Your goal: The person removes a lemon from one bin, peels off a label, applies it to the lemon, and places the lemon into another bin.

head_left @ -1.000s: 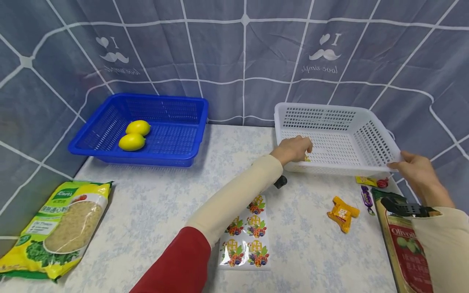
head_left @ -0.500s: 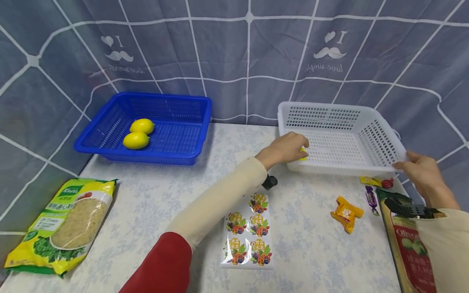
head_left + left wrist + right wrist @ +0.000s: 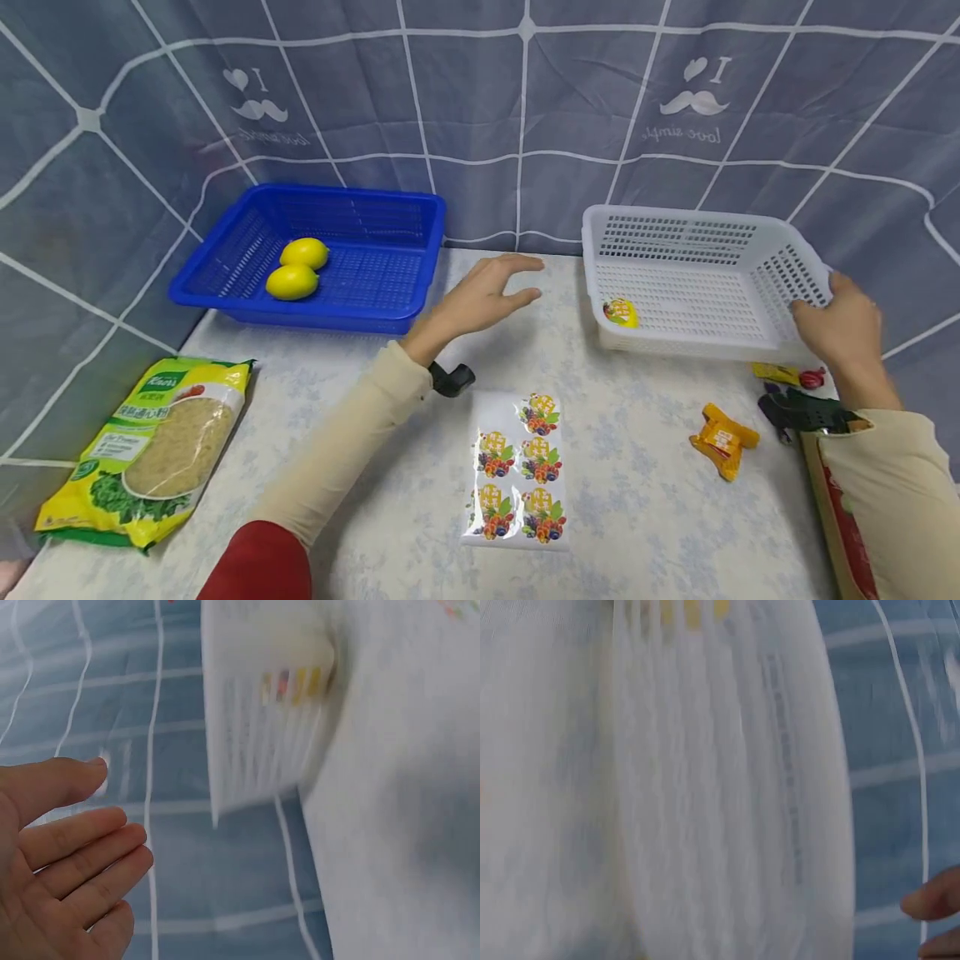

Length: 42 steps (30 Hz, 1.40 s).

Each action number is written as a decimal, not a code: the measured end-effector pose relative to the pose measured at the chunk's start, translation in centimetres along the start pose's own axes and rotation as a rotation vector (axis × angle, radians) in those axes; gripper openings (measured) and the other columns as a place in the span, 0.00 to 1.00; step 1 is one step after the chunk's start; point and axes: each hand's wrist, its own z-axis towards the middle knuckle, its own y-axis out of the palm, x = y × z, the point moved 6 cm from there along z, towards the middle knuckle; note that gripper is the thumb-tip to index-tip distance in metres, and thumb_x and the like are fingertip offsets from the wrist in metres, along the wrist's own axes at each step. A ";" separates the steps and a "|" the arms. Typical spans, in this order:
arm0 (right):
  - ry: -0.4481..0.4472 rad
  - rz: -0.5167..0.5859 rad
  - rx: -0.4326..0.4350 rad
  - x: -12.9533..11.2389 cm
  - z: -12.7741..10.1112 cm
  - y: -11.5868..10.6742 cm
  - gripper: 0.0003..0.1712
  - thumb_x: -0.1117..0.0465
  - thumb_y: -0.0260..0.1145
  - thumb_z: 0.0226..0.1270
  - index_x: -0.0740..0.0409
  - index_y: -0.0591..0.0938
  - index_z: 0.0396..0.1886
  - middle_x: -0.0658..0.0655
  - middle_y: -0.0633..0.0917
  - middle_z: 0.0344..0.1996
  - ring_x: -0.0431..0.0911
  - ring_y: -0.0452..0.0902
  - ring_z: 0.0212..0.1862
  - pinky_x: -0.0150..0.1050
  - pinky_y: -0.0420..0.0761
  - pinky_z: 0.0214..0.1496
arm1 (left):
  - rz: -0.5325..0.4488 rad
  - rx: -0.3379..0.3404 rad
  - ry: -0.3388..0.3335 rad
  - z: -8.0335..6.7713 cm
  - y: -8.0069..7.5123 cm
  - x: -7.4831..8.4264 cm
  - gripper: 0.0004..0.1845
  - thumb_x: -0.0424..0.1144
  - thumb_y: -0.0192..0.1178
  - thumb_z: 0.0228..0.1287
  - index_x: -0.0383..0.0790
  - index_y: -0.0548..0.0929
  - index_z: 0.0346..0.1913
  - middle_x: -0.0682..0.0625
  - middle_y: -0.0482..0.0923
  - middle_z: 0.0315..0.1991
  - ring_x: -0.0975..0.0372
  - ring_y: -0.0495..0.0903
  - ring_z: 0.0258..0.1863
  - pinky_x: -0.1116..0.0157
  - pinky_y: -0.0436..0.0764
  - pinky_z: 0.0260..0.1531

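White basket (image 3: pixel 697 283) sits at the far right of the desk (image 3: pixel 375 467), against the backdrop cloth. My right hand (image 3: pixel 836 329) grips its right rim; a fingertip shows at the frame edge in the right wrist view, and the slatted wall there is blurred. Judgement: the grip steadies the light basket so it does not slide on the desk.

One small yellow packet (image 3: pixel 621 312) lies inside, in the near-left corner, touching the wall.

My left hand (image 3: pixel 487 292) hovers above the desk between the white basket and the blue basket (image 3: pixel 315 258), fingers released, straight and spread, holding nothing. The left wrist view confirms an empty palm.

Blue basket holds two lemons (image 3: pixel 296 271), touching each other, near its left side.

Loose items on the desk: an orange wrapped sweet (image 3: pixel 723 437), near the white basket's front; a red sweet (image 3: pixel 812 379) just beside my right wrist; a sheet of fruit stickers (image 3: pixel 517 471) at centre front; a yellow pasta bag (image 3: pixel 150 446) at far left.
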 end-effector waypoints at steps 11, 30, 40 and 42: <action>-0.326 0.064 -0.185 -13.0 -1.3 6.8 0.39 0.58 0.55 0.75 0.66 0.50 0.77 0.72 0.53 0.74 0.66 0.59 0.70 0.61 0.57 0.71 | -0.020 0.106 -0.242 -6.2 -8.0 -6.8 0.24 0.40 0.59 0.71 0.35 0.75 0.66 0.43 0.74 0.65 0.54 0.79 0.48 0.55 0.72 0.59; -0.467 0.286 -0.572 -27.8 -7.4 21.8 0.49 0.41 0.61 0.69 0.59 0.51 0.79 0.57 0.56 0.76 0.53 0.54 0.75 0.47 0.59 0.73 | 0.217 0.054 -0.654 -15.4 -16.9 -18.6 0.30 0.39 0.60 0.70 0.27 0.67 0.69 0.25 0.61 0.67 0.31 0.52 0.67 0.36 0.51 0.66; -0.394 0.378 -0.708 -30.0 -10.2 25.4 0.62 0.37 0.66 0.63 0.45 0.35 0.79 0.51 0.45 0.79 0.50 0.43 0.77 0.52 0.53 0.75 | 0.229 -0.058 -0.781 -17.2 -18.1 -21.0 0.35 0.35 0.66 0.62 0.23 0.66 0.68 0.23 0.64 0.64 0.32 0.56 0.65 0.38 0.52 0.67; -0.406 0.396 -0.705 -30.5 -10.5 25.8 0.63 0.37 0.67 0.63 0.44 0.33 0.79 0.50 0.43 0.79 0.49 0.42 0.78 0.51 0.53 0.75 | 0.239 -0.101 -0.805 -17.5 -18.3 -21.2 0.36 0.35 0.67 0.61 0.22 0.65 0.68 0.22 0.64 0.63 0.32 0.57 0.64 0.38 0.54 0.66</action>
